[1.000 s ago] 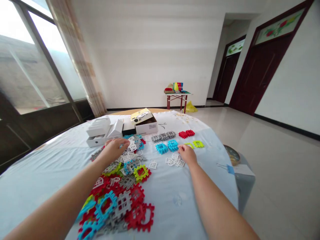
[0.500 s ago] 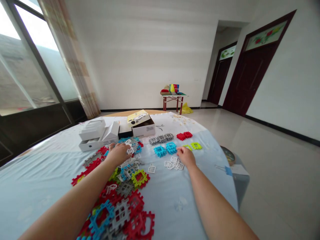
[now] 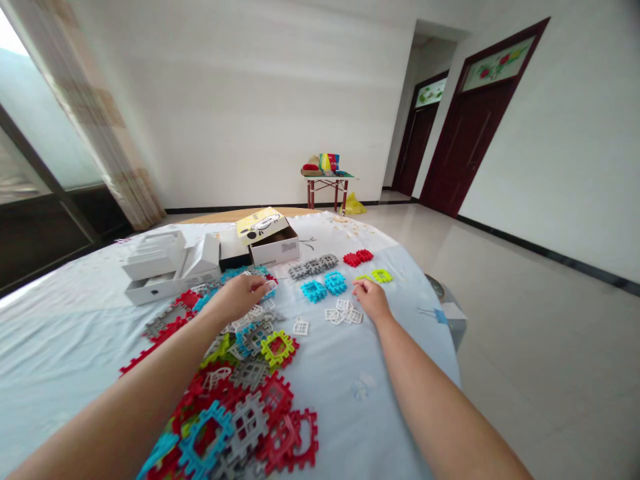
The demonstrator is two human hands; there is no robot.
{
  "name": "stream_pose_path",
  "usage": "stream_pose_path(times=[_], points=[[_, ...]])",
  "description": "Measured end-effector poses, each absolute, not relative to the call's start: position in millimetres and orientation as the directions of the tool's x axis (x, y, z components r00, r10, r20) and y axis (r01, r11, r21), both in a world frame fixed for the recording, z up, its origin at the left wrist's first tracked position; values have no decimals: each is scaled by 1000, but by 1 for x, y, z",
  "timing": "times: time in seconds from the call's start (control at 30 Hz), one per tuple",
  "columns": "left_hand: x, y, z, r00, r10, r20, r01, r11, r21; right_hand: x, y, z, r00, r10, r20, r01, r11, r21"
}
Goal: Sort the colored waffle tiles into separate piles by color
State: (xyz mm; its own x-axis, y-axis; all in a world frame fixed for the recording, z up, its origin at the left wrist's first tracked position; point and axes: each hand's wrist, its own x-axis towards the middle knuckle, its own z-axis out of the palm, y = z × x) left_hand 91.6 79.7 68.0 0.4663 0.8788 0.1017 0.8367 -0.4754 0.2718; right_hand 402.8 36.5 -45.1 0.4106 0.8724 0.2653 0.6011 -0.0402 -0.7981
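Observation:
My left hand [image 3: 239, 297] lies at the far end of a heap of plastic waffle-shaped building pieces [image 3: 245, 407] in red, grey, cyan, lime and white. Its fingertips meet a small white lattice piece [image 3: 270, 287], and I cannot tell if they grip it. My right hand [image 3: 371, 300] rests on the pale blue cloth [image 3: 65, 347], with nothing visible in it. Just below it lie white lattice pieces [image 3: 343, 313], and a lime piece [image 3: 382, 275] sits beyond it. Further back are a grey row [image 3: 314, 267], red pieces [image 3: 358, 258] and cyan pieces [image 3: 325, 285].
White cardboard boxes [image 3: 170, 270] and an open box with its lid [image 3: 267, 237] stand at the table's far side. Beyond the table's edge are a tiled floor [image 3: 525, 373] and a stool [image 3: 447, 313] at the right. A small table [image 3: 327, 175] stands against the back wall.
The view has swung right, so the table and room sit further left in the picture. My hands stay near the same pieces, and the sorted groups look unmoved.

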Motion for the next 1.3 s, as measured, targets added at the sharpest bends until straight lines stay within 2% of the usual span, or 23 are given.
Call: stream_pose_path(times=[0.13,0.23,0.3,0.37,0.5,0.7,0.83,0.97,1.1,1.23,1.3], points=[[136,65,71,628,777,42,649,-553,523,402,35,-45,454,842,290,644,-85,-760],[157,61,67,677,736,10,601,-560,570,401,35,-46,472,826,308,662,-101,-743],[160,61,63,685,728,20,613,-591,524,401,34,-46,497,816,295,637,-112,-762],[158,63,58,695,719,6,652,-634,417,401,34,-46,518,813,267,589,-113,-800],[151,60,44,690,718,-94,716,-658,232,403,36,-45,542,809,228,489,-83,-868],[151,52,26,659,739,-143,752,-639,161,409,33,-48,556,807,198,314,17,-949],[148,54,23,643,751,-154,765,-618,179,417,29,-50,561,813,156,191,57,-980],[149,54,27,631,765,-127,766,-591,252,421,28,-49,576,805,142,220,15,-975],[166,50,37,638,765,-87,728,-562,392,421,30,-50,537,828,163,302,-9,-953],[175,47,54,590,805,68,589,-486,646,421,31,-54,517,833,198,360,-2,-933],[166,44,62,541,827,151,537,-478,695,421,31,-54,514,835,196,365,-6,-931]])
